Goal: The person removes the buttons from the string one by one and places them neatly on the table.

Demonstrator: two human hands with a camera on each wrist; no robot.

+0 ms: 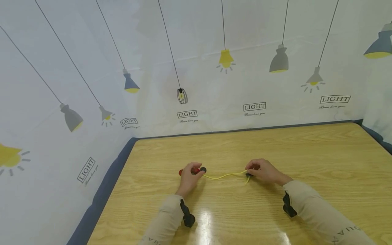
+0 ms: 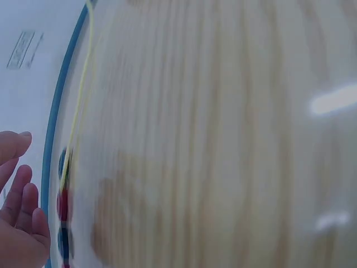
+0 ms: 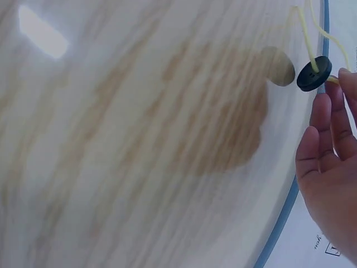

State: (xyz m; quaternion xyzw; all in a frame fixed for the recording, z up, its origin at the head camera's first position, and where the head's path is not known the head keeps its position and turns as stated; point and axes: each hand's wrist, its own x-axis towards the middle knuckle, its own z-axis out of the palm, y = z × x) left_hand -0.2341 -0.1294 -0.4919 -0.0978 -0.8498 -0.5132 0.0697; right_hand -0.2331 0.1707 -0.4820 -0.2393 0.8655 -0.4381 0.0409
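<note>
A yellow string (image 1: 218,178) stretches loosely between the two hands. Red buttons (image 1: 195,170) and dark buttons (image 1: 203,169) sit in a row on its left part. My left hand (image 1: 188,178) is over this row, thumb and fingers parted and loosely bent. The left wrist view shows the left fingers (image 2: 22,195) beside the row, with no visible grip on it. My right hand (image 1: 262,170) pinches the string at the right, close to a black button (image 3: 314,73) threaded on it. The string's short tail (image 1: 247,180) hangs past that button.
The wood-grain table (image 1: 232,217) reaches to a white wall sheet (image 1: 211,78) printed with lamps. A blue strip (image 1: 113,170) runs along the table's edge. Dark wrist bands (image 1: 187,217) stick out below the beige sleeves.
</note>
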